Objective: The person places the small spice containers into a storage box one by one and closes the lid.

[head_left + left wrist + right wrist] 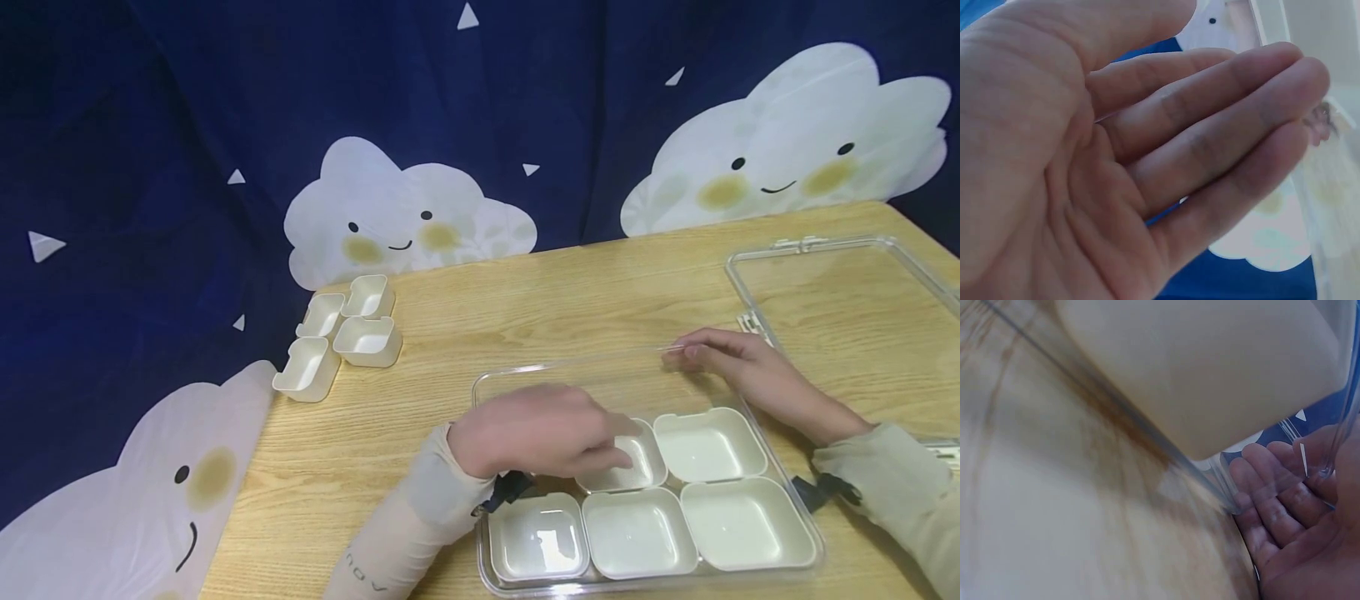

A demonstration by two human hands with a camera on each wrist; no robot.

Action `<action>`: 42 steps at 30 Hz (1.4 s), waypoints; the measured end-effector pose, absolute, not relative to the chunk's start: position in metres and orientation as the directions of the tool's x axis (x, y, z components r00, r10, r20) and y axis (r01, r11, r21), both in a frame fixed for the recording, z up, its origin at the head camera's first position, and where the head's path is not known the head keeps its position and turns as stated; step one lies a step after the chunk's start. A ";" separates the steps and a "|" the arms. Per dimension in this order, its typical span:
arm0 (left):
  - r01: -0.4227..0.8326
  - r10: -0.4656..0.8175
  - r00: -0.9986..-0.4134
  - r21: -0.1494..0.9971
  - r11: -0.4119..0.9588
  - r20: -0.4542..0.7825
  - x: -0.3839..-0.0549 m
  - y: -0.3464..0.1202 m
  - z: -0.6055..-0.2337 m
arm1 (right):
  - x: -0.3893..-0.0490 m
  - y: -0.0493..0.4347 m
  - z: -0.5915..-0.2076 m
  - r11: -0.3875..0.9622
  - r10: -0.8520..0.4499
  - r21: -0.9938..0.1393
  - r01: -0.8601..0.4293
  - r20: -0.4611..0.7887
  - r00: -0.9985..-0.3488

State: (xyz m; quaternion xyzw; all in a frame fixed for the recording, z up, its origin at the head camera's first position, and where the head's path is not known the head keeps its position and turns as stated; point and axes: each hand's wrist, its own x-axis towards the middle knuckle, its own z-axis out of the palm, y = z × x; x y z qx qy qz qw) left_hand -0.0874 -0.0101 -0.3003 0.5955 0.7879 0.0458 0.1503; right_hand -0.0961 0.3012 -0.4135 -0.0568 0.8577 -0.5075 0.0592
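A clear plastic box (555,367) lies on the table, with several cream tubs in it. Front-row tubs include one at the right (750,525) and one at the left (536,537). My left hand (543,429) is over the back-row middle tub (637,458), slightly blurred, and hides the back-left part of the box. In the left wrist view its fingers (1210,137) are extended and the palm holds nothing. At the box's far right corner, my right hand (731,367) holds the wall; the right wrist view shows its fingers (1272,494) bent around the clear corner.
Several small cream tubs (367,342) are grouped at the table's far left edge. A clear lid with a rimmed frame (832,242) and white clips lies to the right. Behind the table (420,400) hangs a dark blue cloth (450,83) with clouds.
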 end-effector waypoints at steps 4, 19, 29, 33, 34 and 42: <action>0.929 0.959 -0.263 0.240 0.280 -0.102 -0.092 -0.018 -0.298 | -0.096 0.301 -0.414 0.497 -0.155 -0.867 -0.036 -0.047 -0.987; 0.855 0.897 -0.441 0.295 0.427 -0.018 -0.110 -0.048 -0.288 | -0.096 0.298 -0.413 0.497 -0.162 -0.867 -0.042 -0.045 -0.986; 0.833 0.873 -0.487 0.302 0.464 0.002 -0.123 -0.059 -0.295 | -0.096 0.299 -0.412 0.493 -0.188 -0.869 -0.054 -0.046 -0.981; 0.825 0.859 -0.512 0.288 0.486 0.014 -0.127 -0.066 -0.299 | -0.096 0.298 -0.412 0.483 -0.166 -0.875 -0.031 -0.057 -0.984; 0.824 0.855 -0.518 0.280 0.492 0.020 -0.128 -0.068 -0.300 | -0.096 0.298 -0.412 0.487 -0.164 -0.873 -0.031 -0.056 -0.985; 0.756 0.774 -0.633 0.237 0.610 0.026 -0.135 -0.099 -0.307 | -0.096 0.300 -0.414 0.508 -0.151 -0.861 -0.030 -0.055 -0.987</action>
